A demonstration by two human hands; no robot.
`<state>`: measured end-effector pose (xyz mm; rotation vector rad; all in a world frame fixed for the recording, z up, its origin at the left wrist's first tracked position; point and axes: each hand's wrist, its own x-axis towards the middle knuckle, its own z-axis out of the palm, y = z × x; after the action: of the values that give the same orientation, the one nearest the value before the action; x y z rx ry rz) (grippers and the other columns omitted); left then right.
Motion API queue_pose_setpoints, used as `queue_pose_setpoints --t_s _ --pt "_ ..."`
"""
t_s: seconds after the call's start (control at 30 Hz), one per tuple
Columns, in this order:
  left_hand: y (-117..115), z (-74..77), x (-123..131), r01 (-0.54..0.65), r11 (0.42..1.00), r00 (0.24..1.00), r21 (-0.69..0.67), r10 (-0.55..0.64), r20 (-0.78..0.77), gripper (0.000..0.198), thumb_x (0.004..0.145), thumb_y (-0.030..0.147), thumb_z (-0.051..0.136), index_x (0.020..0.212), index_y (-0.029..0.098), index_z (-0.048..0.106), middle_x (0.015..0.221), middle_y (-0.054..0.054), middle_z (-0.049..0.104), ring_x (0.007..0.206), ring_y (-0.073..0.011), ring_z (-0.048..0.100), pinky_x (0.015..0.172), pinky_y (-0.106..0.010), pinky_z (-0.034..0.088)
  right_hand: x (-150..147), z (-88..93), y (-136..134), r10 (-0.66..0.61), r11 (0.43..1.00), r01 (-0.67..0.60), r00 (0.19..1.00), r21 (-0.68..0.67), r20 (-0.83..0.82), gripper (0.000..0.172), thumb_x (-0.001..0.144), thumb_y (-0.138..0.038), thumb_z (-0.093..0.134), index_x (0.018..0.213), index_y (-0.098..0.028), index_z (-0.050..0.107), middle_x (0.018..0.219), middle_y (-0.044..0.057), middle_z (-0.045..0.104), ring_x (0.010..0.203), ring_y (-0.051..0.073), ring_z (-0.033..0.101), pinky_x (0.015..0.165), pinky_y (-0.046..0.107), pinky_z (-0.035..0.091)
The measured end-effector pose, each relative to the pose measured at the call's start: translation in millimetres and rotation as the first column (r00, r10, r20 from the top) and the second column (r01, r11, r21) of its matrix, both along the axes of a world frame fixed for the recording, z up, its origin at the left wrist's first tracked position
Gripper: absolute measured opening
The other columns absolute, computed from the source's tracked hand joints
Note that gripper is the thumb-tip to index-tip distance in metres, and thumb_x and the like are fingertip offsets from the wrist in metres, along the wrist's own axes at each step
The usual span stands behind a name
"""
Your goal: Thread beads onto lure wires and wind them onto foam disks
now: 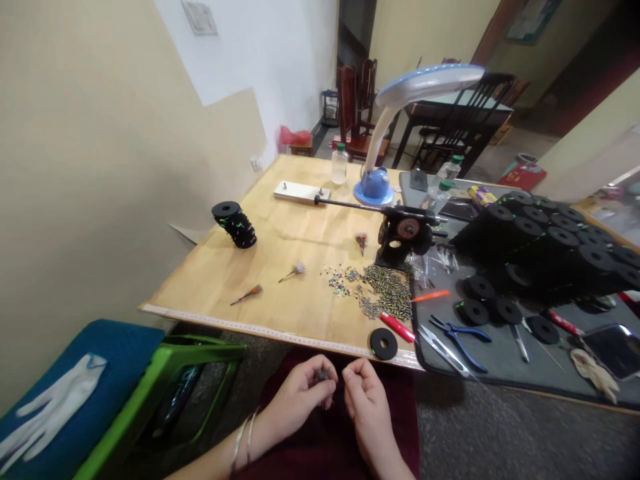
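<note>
A small dark item [323, 375] (mostly hidden) within the left hand [303, 389].

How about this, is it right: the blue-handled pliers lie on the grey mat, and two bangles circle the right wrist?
Not quite: the head view shows the two bangles on the wrist of the left hand, not the right. The blue-handled pliers do lie on the grey mat.

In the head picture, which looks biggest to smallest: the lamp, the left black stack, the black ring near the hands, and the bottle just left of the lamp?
1. Lamp
2. Black stack
3. Black ring and bottle: too alike to rank; the bottle looks taller, the ring wider.
</note>
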<state>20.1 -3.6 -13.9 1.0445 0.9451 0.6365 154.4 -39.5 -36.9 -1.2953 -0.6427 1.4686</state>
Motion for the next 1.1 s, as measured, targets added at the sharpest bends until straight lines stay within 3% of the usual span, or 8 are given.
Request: queue_pose_setpoints --t_s 0.23,0.43,0.77,0.93,1.1 --pt "0 -8.4 -1 -0.004 0.998 0.997 0.059 0.008 -0.078 0.008 0.068 0.011 0.047 0.069 0.018 0.048 0.053 0.006 0.049 0.05 -0.0105 0.046 0.052 -0.022 0.037 0 0.1 0 0.013 1.0 -0.014 0.999 0.016 0.044 0.043 0.076 -0.06 0.062 0.073 -0.021 0.045 0.045 -0.014 0.029 0.037 0.005 0.021 0.036 0.016 0.016" --pt "2 -4.9 -1 -0.005 0.972 0.976 0.235 0.057 -0.212 0.006 0.073 0.015 0.052 0.067 0.017 0.053 0.061 0.004 0.05 0.059 -0.0121 0.046 0.058 -0.023 0.038 -1 -0.7 1 0.039 0.999 -0.04 0.998 0.022 0.057 0.041 0.077 -0.057 0.063 0.072 -0.021 0.046 0.047 -0.013 0.031 0.038 0.005 0.024 0.038 0.017 0.018" --pt "2 0.2 -1 -0.021 0.977 0.967 0.212 0.073 -0.242 0.013 0.077 0.027 0.061 0.073 0.015 0.064 0.062 0.0 0.06 0.058 -0.0136 0.05 0.058 -0.024 0.04 3 4.2 3 0.106 0.994 -0.107 0.993 0.019 0.046 0.034 0.079 -0.051 0.062 0.076 -0.018 0.052 0.051 -0.01 0.035 0.046 0.008 0.027 0.044 0.02 0.021" --pt "9 6.3 -7 -0.075 0.959 0.973 0.274 0.131 -0.19 0.013 0.082 0.028 0.057 0.08 0.017 0.063 0.074 -0.001 0.063 0.071 -0.0163 0.056 0.069 -0.025 0.045 4 6.9 3 0.214 0.972 -0.231 0.943 0.039 0.254 0.023 0.076 -0.033 0.062 0.063 -0.018 0.052 0.052 -0.008 0.035 0.049 0.009 0.027 0.047 0.021 0.023" --pt "8 6.7 -6 -0.089 0.939 0.957 0.333 0.173 -0.233 0.016 0.085 0.03 0.053 0.08 0.018 0.062 0.074 -0.002 0.064 0.071 -0.0172 0.058 0.07 -0.027 0.046 2 9.8 1 0.215 0.966 -0.252 0.902 0.052 0.374 0.012 0.067 -0.016 0.052 0.058 -0.02 0.045 0.05 -0.008 0.038 0.047 0.01 0.03 0.047 0.022 0.024"
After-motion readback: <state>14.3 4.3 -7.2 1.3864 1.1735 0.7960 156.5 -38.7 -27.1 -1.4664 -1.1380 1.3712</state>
